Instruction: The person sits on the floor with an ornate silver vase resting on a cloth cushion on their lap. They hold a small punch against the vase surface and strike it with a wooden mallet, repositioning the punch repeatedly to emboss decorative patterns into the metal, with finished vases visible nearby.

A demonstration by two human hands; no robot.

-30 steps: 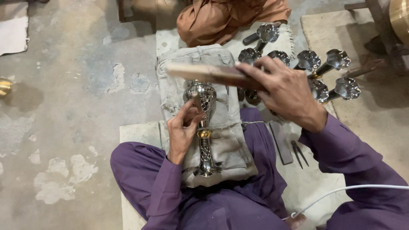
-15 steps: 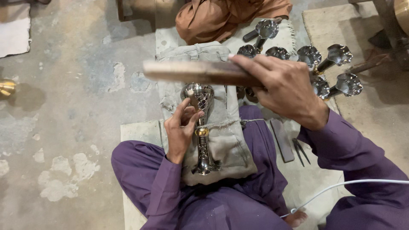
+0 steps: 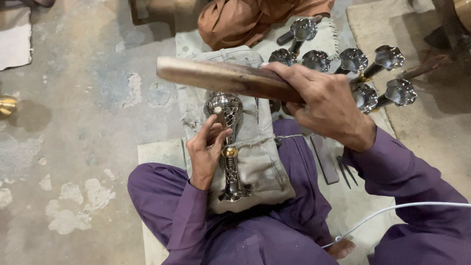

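A cluster of shiny silver flower-topped metal pieces point(image 3: 351, 66) lies on a pale cloth beyond the person's knees, beside a second person's orange-brown garment point(image 3: 255, 19). Flat dark metal tools point(image 3: 326, 159) and a white cable point(image 3: 392, 211) lie near the right leg. The floor point(image 3: 88, 98) is worn, patchy grey concrete. A pierced silver metal goblet-shaped stem with a brass collar point(image 3: 228, 147) rests lengthwise on a grey padded cloth cushion point(image 3: 260, 162) across the lap. The left hand point(image 3: 206, 149) pinches a small punch against it; the right hand point(image 3: 326, 105) grips a brown wooden mallet stick point(image 3: 221, 76) raised above.
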